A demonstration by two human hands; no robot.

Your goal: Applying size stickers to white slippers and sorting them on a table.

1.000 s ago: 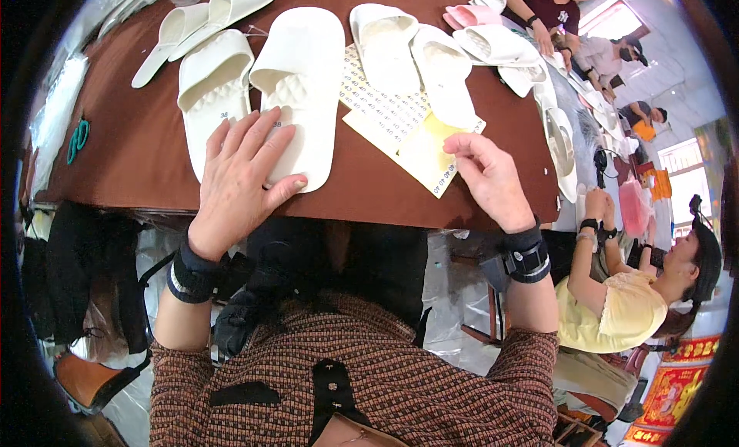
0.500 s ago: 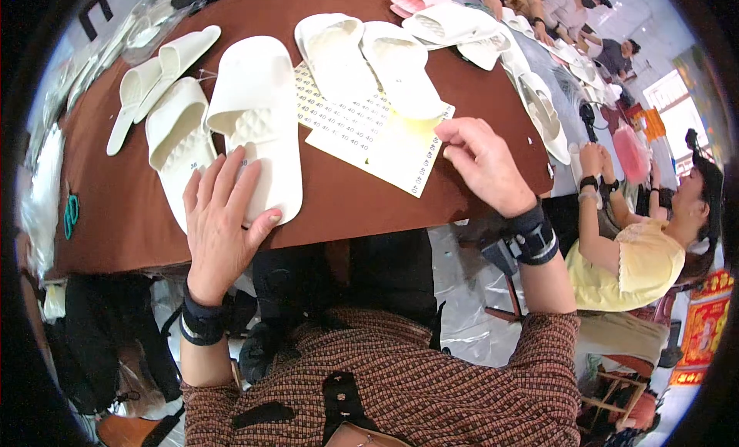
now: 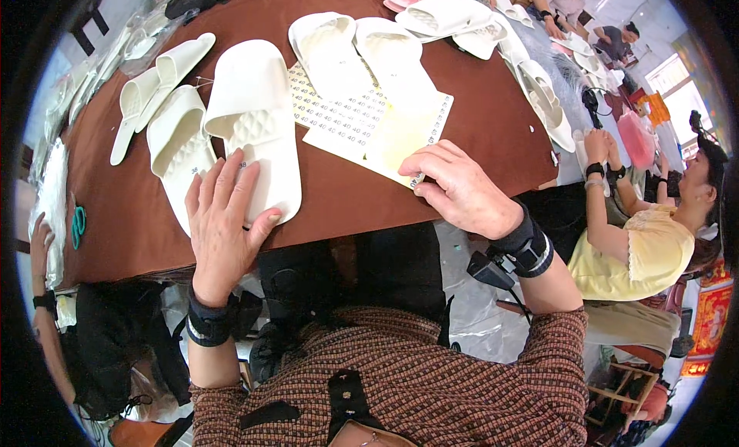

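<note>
Fingers point(image 3: 231, 187) flat on white slipper point(image 3: 258, 128)

Left hand point(image 3: 223, 231): slides down to the heel of the white slipper point(image 3: 258, 128), thumb now hooked at its edge.
Right hand point(image 3: 460, 191): shifts from the yellow sheet's point(image 3: 404, 135) middle to its near corner, fingertips pinching there.

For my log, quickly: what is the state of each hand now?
Left hand: open, flat on the heel of a white slipper.
Right hand: fingers curled, pinching the edge of a sticker sheet.
</note>
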